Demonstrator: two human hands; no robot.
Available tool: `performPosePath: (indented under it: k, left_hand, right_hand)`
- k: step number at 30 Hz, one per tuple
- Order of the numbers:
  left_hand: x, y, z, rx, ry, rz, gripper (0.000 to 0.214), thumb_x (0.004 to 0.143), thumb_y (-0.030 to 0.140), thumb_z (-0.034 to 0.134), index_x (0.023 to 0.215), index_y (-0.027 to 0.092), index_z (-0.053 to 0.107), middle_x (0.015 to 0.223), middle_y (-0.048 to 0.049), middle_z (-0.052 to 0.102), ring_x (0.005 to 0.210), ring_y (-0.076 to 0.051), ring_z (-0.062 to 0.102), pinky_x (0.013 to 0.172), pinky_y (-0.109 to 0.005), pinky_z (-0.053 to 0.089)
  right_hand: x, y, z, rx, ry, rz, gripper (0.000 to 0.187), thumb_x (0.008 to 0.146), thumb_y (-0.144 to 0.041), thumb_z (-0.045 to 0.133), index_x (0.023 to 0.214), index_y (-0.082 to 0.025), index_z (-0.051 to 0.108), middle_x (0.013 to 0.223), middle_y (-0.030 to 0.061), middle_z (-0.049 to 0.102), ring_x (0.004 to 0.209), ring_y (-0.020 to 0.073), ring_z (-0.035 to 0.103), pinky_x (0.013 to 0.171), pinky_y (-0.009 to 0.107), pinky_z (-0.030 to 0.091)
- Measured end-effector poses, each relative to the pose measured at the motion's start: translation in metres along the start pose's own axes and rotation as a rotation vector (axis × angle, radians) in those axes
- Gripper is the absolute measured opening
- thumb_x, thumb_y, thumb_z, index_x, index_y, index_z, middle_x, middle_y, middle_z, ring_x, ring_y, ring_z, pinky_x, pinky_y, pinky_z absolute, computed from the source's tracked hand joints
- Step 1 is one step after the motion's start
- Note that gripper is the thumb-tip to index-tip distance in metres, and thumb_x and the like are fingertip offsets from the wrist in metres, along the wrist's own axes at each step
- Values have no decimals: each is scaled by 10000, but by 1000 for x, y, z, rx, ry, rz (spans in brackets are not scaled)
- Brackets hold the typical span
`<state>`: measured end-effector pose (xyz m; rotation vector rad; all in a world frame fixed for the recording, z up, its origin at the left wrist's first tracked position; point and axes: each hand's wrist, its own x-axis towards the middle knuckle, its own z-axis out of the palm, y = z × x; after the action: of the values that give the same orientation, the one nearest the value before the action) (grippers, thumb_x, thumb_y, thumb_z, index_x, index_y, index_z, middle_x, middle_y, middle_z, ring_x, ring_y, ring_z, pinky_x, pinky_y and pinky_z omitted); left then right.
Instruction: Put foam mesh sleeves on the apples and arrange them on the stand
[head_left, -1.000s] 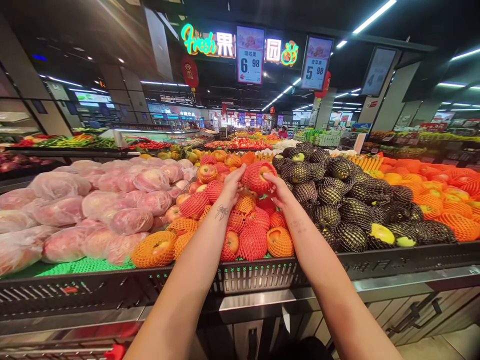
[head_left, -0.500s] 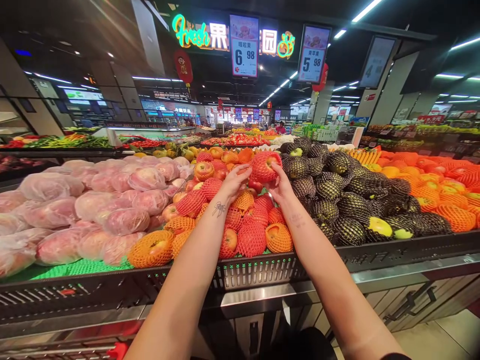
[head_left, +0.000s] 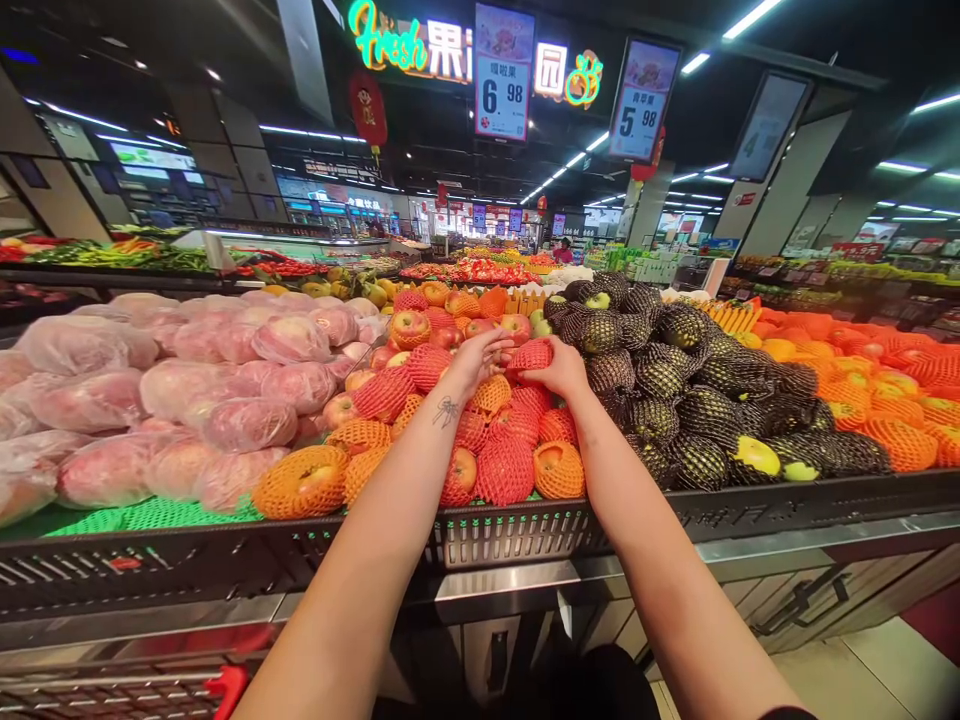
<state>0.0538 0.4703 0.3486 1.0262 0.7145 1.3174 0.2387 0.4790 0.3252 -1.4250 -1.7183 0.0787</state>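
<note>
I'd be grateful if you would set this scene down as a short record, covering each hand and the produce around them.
Left hand: open, beside a red-netted fruit; contact unclear
Right hand: holding the red-netted fruit
Beneath: apples, many in red or orange nets
Left of apples: pink fruit in clear wrapping
Right of apples: fruit in black nets
Front edge: slotted crate wall
Overhead: price signs, including 6.98 and 5.98

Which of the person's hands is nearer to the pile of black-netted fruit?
The right hand: it is beside the left edge of the black-netted fruit, holding a red-netted apple. The left hand is farther off, just left of that apple.
</note>
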Motion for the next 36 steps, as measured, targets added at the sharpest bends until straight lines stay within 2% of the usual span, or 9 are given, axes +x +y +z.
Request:
performPosePath:
  k: [9, 13, 18, 23, 26, 29, 32, 34, 36]
  left_hand:
    - [-7, 2, 5, 24, 13, -27, 168, 798, 315, 715, 813, 148, 732, 890, -93, 760, 575, -92, 623, 457, -171, 413]
    - [-7, -2, 6, 98, 47, 102, 155, 807, 301, 696, 824, 147, 704, 852, -73, 730, 562, -106, 595, 462, -200, 390]
    - [-22, 14, 13, 598, 49, 648, 72, 852, 209, 633, 869, 174, 694, 936, -57, 696, 707, -138, 605, 643, -252, 467]
    - [-95, 49, 35, 1259, 90, 903, 169, 947, 272, 537, 989, 183, 675, 1078, -69, 688, 849, -185, 634, 719, -308, 484]
    - [-169, 34, 30, 1425, 89, 1026, 219, 972, 287, 496, 1043, 157, 657, 1079, -94, 709, 951, -212, 661, 695, -302, 500]
    - [-246, -12, -6, 1478, -171, 1240, 183, 924, 260, 517, 939, 175, 678, 861, -32, 729, 678, -144, 626, 524, -275, 435]
    - [-307, -49, -75, 1614, -278, 1492, 249, 885, 225, 527, 658, 184, 621, 616, -11, 656, 476, -113, 507, 415, -288, 312]
    - [-340, -52, -137, 1835, -78, 1393, 283, 858, 172, 551, 577, 210, 546, 518, 7, 589, 460, -126, 509, 445, -284, 329]
    - [-372, -41, -202, 2122, 293, 1037, 288, 864, 193, 608, 588, 211, 526, 471, 34, 528, 430, -127, 492, 455, -265, 319]
  right_hand:
    - [0, 0, 15, -3, -129, -2, 963, 613, -488, 850, 1398, -128, 424, 1398, 238, 533, 1284, 389, 519, 1090, 524, 387]
    - [-5, -9, 4, -58, 28, -96, 577, 704, -598, 772, 1110, -201, 666, 1308, 178, 596, 1305, 401, 463, 1112, 561, 315]
    - [-2, -12, -11, -58, -50, -117, 410, 870, -566, 623, 648, -227, 688, 813, 91, 714, 852, 269, 656, 823, 377, 455]
    - [-3, -17, -16, -342, -75, -100, 393, 936, -511, 545, 863, -203, 778, 907, 106, 784, 862, 266, 700, 731, 320, 438]
    - [-4, -18, -16, -367, -68, -113, 355, 932, -464, 555, 948, -204, 796, 960, 106, 798, 901, 276, 709, 733, 320, 439]
    - [-1, -15, -13, -374, -50, -120, 325, 890, -443, 611, 981, -196, 802, 979, 112, 798, 890, 285, 703, 721, 332, 438]
    - [1, -15, -10, -381, -46, -103, 324, 861, -442, 658, 988, -181, 802, 963, 120, 792, 842, 275, 682, 683, 333, 409]
    - [1, -17, -10, -387, -53, -101, 322, 862, -438, 672, 987, -172, 802, 969, 127, 784, 822, 255, 660, 664, 335, 378]
    - [0, -19, -9, -394, -59, -112, 321, 868, -428, 680, 990, -158, 804, 991, 141, 771, 819, 237, 641, 662, 340, 363]
